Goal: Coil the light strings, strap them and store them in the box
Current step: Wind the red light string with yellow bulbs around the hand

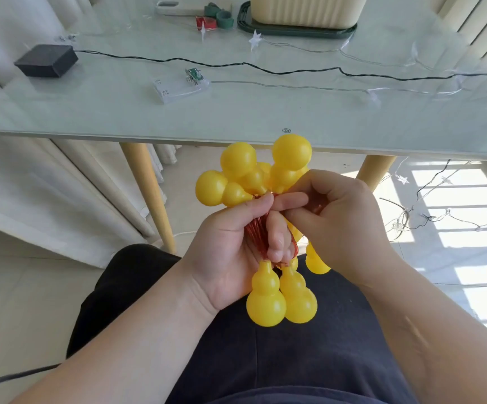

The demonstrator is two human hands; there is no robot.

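Left hand (235,252) grips the gourd light string (254,232), long axis toward the table (236,115); right hand (341,217) pinches it.

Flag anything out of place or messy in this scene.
The black wire and the clear star string run off the table on the right and seem to end in a tangle on the floor. The clear battery case looks open, green circuit board exposed. The gourd light string looks neatly bundled.
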